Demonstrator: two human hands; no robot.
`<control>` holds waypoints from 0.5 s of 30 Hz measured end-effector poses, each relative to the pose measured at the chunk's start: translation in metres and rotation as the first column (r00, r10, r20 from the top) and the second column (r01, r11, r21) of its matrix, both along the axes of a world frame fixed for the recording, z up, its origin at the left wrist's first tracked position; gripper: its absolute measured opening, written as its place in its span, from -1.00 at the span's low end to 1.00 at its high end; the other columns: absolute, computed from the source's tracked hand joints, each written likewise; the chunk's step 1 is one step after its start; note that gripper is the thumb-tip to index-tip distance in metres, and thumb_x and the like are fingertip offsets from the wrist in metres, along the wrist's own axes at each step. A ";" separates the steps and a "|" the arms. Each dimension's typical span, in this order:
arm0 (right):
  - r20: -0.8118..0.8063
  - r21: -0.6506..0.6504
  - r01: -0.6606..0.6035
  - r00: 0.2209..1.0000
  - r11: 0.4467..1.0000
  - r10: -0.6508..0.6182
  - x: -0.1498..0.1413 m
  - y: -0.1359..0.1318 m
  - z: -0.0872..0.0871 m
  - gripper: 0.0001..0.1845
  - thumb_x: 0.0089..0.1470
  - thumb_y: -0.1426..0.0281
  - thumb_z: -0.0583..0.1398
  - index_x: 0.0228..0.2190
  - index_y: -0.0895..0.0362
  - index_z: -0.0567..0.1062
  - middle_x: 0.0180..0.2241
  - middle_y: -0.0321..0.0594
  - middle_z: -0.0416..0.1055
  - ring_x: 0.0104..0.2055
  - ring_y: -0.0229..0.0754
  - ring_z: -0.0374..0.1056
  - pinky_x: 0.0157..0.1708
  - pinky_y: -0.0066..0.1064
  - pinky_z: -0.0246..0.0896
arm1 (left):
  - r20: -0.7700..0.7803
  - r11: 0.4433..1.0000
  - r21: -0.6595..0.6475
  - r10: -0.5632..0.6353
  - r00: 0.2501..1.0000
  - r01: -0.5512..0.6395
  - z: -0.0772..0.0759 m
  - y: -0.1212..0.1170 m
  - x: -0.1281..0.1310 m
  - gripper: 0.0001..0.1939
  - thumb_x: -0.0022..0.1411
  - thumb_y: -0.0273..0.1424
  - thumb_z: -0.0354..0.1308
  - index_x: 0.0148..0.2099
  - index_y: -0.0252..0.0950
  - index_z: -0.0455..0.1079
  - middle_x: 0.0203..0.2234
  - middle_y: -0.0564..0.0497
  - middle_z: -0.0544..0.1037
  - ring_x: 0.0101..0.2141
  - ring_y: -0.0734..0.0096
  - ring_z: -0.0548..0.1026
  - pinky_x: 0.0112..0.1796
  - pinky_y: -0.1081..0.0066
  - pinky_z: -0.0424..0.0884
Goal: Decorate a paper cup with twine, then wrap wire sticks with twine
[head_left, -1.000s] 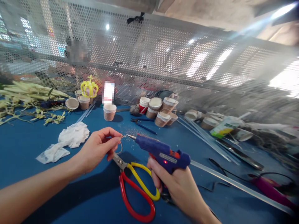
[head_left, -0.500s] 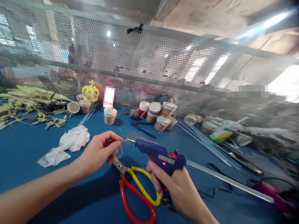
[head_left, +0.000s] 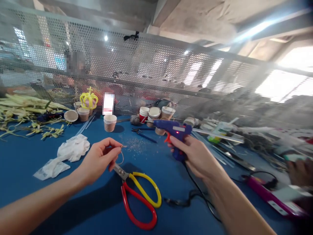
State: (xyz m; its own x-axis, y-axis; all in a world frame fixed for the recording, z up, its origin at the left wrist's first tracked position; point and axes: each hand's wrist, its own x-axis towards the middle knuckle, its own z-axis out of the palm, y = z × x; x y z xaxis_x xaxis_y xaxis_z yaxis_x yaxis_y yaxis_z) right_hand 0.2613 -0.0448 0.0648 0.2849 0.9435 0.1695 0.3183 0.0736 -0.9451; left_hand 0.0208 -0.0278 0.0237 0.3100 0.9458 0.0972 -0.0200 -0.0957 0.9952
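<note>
In my left hand (head_left: 104, 156), thumb and fingertips pinch a thin brown cord (head_left: 123, 154); its short end sticks out to the right and a loop hangs below. My right hand (head_left: 189, 150) is wrapped around the handle of a blue glue gun (head_left: 168, 125) with a red trigger and a lit red light. The gun's nozzle points left, well apart from the cord, and a clear glue stick (head_left: 217, 134) juts from its back. Scissors (head_left: 140, 199) with one red and one yellow handle lie just below my left hand, their blade tips hidden behind it.
Crumpled white tissue (head_left: 73, 147) lies left. Farther back stand several small cups (head_left: 110, 123), a yellow crown (head_left: 89, 99), blue pliers (head_left: 144, 134) and twine. A perforated metal screen (head_left: 146, 75) closes the rear. At right are a purple power strip (head_left: 266, 195) and another person's hand (head_left: 298, 171).
My right hand has lifted the glue gun up and to the right, taking its nozzle away from the cord. My left hand still pinches the cord. The view has shifted slightly right.
</note>
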 end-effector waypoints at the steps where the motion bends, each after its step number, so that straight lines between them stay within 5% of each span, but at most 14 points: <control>1: 0.065 0.019 0.073 0.995 0.997 -0.074 0.007 0.008 -0.002 -0.68 -0.19 0.18 0.21 -0.49 0.20 0.36 -0.55 -0.25 0.35 -0.56 -0.34 0.25 -0.57 -0.52 0.17 | -0.012 1.000 0.005 -0.006 1.000 0.006 0.001 -0.001 0.000 -0.86 0.10 -0.34 0.04 -0.34 -0.31 0.23 -0.74 0.24 0.22 -0.75 0.67 0.20 -0.65 0.57 0.11; 4: 0.303 -0.081 0.172 0.943 0.982 -0.140 0.019 0.028 -0.018 -0.72 0.01 0.23 0.03 -0.55 0.19 0.30 -0.58 -0.23 0.34 -0.63 -0.37 0.23 -0.59 -0.52 0.18 | -0.030 1.000 0.014 -0.025 0.999 0.026 0.002 -0.004 -0.001 -0.88 0.12 -0.35 0.01 -0.33 -0.31 0.23 -0.73 0.23 0.22 -0.75 0.67 0.20 -0.64 0.55 0.12; 10: 0.518 -0.220 0.178 0.854 0.959 -0.040 0.021 0.042 -0.067 -0.69 -0.07 0.26 0.11 -0.71 0.15 0.26 -0.77 -0.27 0.25 -0.67 -0.22 0.26 -0.62 -0.41 0.13 | -0.031 0.998 0.027 -0.048 0.998 0.048 0.004 -0.010 -0.002 -0.89 0.13 -0.36 0.00 -0.33 -0.31 0.23 -0.70 0.21 0.23 -0.74 0.67 0.21 -0.65 0.53 0.14; 15: 0.667 -0.158 0.183 0.744 0.970 -0.032 0.015 0.042 -0.063 -0.81 -0.17 0.39 0.20 -0.69 0.20 0.38 -0.53 -0.08 0.37 -0.34 -0.01 0.32 -0.34 -0.28 0.14 | -0.065 0.996 0.076 -0.043 0.997 0.048 0.006 -0.015 -0.001 -0.89 0.12 -0.36 0.00 -0.34 -0.31 0.25 -0.67 0.18 0.25 -0.74 0.67 0.22 -0.67 0.55 0.13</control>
